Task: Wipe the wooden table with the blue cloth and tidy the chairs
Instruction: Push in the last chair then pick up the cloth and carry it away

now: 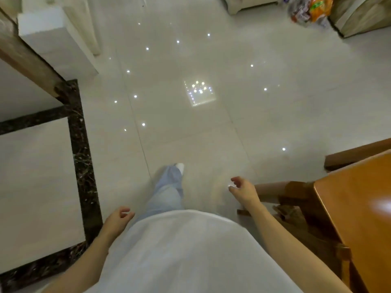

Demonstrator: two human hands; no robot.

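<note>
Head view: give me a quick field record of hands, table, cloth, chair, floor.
left hand: empty, fingers loosely curled, by the hip
right hand: empty, fingers loosely curled, above the floor near the table
table: orange-brown wood, corner at lower right
cloth: not in view
chair: dark wooden parts beside the table corner, mostly hidden
floor: glossy pale tiles, dark border at left
bags: colourful, top right

My left hand hangs low beside my hip, its fingers loosely curled and holding nothing. My right hand reaches farther forward on a bare forearm, fingers relaxed and slightly spread, thumb apart, gripping nothing. One leg steps ahead between them.
</note>
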